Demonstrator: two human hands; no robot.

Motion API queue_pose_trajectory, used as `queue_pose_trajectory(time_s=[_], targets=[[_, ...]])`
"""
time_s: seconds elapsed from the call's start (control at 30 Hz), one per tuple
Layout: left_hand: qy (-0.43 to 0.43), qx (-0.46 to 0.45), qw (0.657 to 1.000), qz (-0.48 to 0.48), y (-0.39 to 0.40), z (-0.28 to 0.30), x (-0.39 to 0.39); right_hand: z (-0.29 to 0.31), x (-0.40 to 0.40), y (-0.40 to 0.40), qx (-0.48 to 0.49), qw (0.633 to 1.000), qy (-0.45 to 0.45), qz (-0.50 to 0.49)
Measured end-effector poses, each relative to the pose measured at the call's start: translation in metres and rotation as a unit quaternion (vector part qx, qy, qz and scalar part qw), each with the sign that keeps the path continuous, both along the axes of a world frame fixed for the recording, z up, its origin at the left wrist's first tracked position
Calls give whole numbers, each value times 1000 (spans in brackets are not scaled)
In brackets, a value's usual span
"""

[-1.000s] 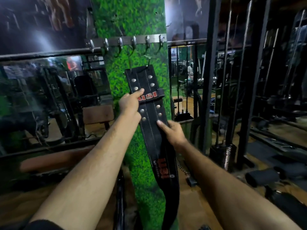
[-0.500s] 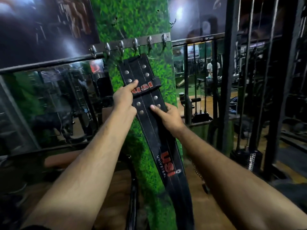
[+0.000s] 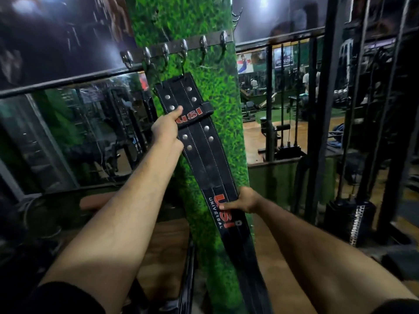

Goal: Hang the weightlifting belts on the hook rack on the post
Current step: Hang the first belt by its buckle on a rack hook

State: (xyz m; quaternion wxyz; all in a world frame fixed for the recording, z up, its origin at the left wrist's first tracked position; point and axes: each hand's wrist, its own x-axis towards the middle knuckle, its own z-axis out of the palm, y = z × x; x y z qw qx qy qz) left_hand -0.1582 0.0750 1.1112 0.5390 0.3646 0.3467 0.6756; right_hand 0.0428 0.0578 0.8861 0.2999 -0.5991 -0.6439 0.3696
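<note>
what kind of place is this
Most likely a gym: a black weightlifting belt held against a post's hook rack, with cable weight machines and a weight stack behind.

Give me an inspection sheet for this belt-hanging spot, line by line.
Surface: green turf-covered post, bare around the belt.
Job's things: black belt lies slanted on the post, top edge just under the hook rack; whether it is hooked cannot be told.
Clutter: nothing seen.
Grips: left hand holds the belt's upper edge; right hand holds it lower, by the lettering.
Cables: machine cables at right.
Surroundings: mirror, wooden floor, gym machines.
</note>
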Motion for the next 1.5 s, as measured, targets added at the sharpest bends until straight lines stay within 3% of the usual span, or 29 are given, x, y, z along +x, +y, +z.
queue_pose_trajectory(time_s=[0.1, 0.17, 0.23, 0.37, 0.53, 0.7, 0.9, 1.0, 1.13, 1.27, 1.33, 1.5], targets=[[2, -2, 1000, 4, -8, 0, 0, 50, -9, -14, 36, 994, 105, -1], [14, -4, 1000, 6, -8, -3, -2, 96, -18, -20, 83, 966, 244, -6], [58, -5, 998, 13, -1, -8, -1, 137, -29, -20, 136, 935, 327, 0], [101, 51, 992, 55, -11, -15, 18, 184, -55, -18, 217, 891, 399, -23], [167, 114, 966, 162, -30, -37, 27, 188, -62, -12, 254, 868, 421, -68], [221, 199, 953, 62, -21, -103, 17, 207, -67, -3, 310, 833, 444, -113], [316, 98, 943, 17, -12, -198, -23, 182, -78, 5, 314, 827, 428, -185], [288, 53, 955, -38, -16, -191, -40, 183, -80, 10, 306, 814, 456, -191], [185, 72, 977, -78, 16, -115, -42, 185, -87, 16, 286, 807, 490, -162], [273, 174, 946, 23, 20, -87, -12, 192, -89, 28, 293, 815, 474, -159], [317, 207, 921, 94, 11, -115, -3, 195, -82, 32, 318, 813, 459, -166], [352, 175, 909, 137, -9, -196, -12, 182, -75, 38, 333, 809, 441, -200]])
